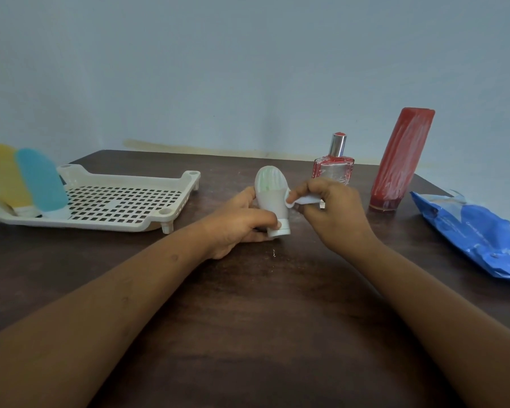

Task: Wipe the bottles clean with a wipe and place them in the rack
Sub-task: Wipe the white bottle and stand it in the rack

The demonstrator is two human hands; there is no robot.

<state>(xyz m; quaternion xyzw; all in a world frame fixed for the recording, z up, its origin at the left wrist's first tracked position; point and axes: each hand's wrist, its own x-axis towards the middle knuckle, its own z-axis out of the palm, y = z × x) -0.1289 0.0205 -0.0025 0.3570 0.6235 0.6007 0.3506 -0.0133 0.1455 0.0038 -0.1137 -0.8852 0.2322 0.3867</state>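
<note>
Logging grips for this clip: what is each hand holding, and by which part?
Left hand grips the white plastic squeeze bottle round its lower body, near the cap. Right hand pinches a small white wipe.

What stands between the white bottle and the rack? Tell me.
Nothing visible: bare table lies between the white bottle in the left hand and the rack; the yellow bottle and blue bottle occupy its left end.

Wipe [304,199] touches tilted white bottle [270,197]; yellow bottle [6,175], blue bottle [42,181] in rack [100,224].
</note>
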